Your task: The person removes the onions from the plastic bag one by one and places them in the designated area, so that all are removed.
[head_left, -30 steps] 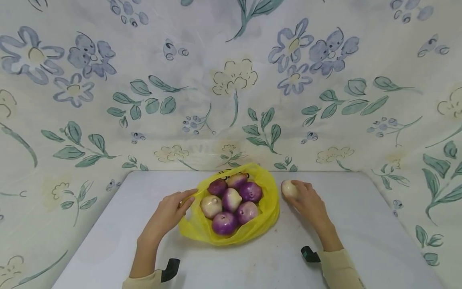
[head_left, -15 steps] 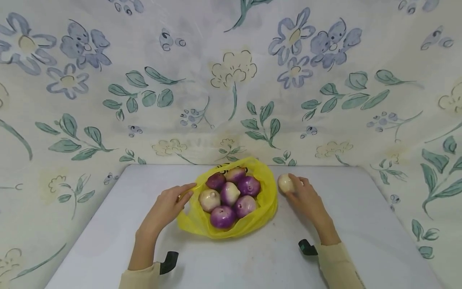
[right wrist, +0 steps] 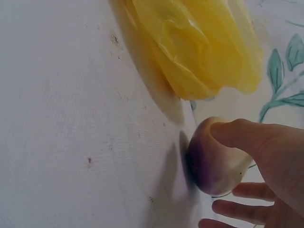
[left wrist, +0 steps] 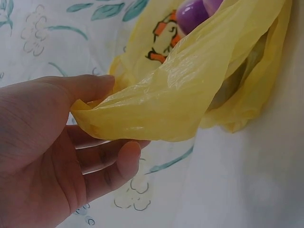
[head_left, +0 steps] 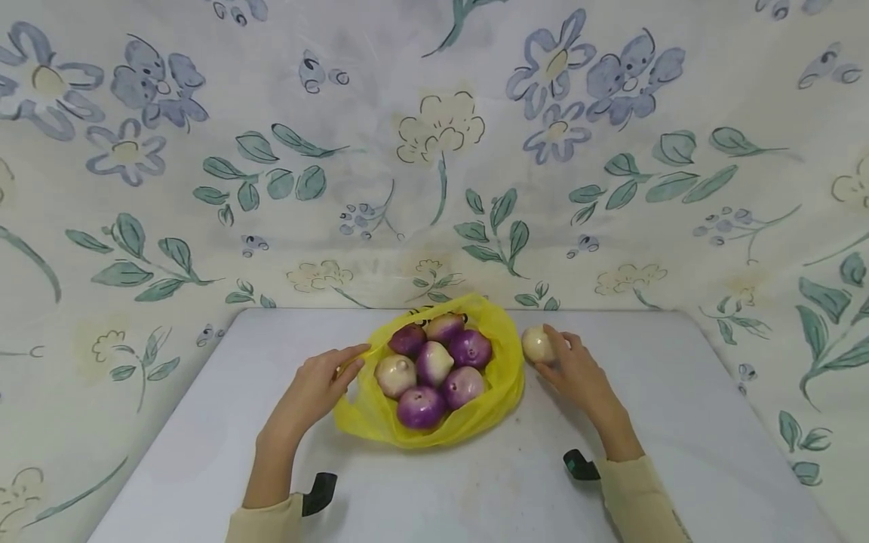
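A yellow plastic bag [head_left: 505, 385] lies with its mouth spread, holding several purple-and-white onions [head_left: 421, 407]. At its left, my left hand [head_left: 315, 388] pinches the bag's edge between thumb and forefinger. In the left wrist view, that bag edge [left wrist: 142, 116] stretches away from the thumb, and the other fingers are bent below it. Just right of the bag, my right hand [head_left: 577, 373] grips a single pale onion [head_left: 536, 345] on the table. The right wrist view shows this onion [right wrist: 213, 159] with a purple side, the thumb over it and fingers spread beside it.
The white table [head_left: 475, 498] has small brown specks near the bag. Behind it hangs a floral cloth [head_left: 380, 173] that also covers both sides. A black mount [head_left: 319, 494] sticks out from the left sleeve, and another black mount [head_left: 580, 464] from the right one.
The head view has shifted slightly, so the bag and hands sit a little higher in it. Both hands keep their places at the bag edge and the single onion.
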A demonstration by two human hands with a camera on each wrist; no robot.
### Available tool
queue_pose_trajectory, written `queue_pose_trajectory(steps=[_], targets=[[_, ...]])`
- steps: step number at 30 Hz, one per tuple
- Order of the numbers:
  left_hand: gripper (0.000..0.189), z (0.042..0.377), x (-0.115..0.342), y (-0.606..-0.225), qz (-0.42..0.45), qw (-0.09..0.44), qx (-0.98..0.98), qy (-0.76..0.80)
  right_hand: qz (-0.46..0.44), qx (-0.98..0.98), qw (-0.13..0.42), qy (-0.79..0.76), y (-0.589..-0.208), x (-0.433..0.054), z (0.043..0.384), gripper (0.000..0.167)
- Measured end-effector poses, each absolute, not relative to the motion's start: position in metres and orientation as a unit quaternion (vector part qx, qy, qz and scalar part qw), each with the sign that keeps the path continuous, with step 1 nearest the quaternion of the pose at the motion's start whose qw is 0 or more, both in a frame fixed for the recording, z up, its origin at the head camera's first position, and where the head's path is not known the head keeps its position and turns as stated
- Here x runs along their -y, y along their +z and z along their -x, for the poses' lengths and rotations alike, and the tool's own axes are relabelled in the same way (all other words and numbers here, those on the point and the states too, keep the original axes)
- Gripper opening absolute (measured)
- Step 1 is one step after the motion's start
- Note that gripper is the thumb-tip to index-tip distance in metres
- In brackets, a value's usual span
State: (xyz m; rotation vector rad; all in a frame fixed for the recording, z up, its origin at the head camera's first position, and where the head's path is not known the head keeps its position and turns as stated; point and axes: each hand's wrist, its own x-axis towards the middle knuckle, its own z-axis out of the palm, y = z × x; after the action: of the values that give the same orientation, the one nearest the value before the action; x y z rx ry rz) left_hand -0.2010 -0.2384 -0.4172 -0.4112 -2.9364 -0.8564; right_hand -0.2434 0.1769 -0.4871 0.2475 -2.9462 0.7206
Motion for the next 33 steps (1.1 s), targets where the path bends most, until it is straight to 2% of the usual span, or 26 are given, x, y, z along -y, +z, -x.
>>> queue_pose_trajectory(steps=[9,33], targets=[[0.037,0.201,0.238,-0.415,0.131,0.022,0.95,-0.281,-0.069,0.969,0.035,0.236,-0.481,-0.178,0.241,0.076],[0.039,0.2,0.236,-0.416,0.121,0.024,0.95,-0.287,-0.108,0.96,0.099,0.237,-0.447,-0.162,0.225,0.069]])
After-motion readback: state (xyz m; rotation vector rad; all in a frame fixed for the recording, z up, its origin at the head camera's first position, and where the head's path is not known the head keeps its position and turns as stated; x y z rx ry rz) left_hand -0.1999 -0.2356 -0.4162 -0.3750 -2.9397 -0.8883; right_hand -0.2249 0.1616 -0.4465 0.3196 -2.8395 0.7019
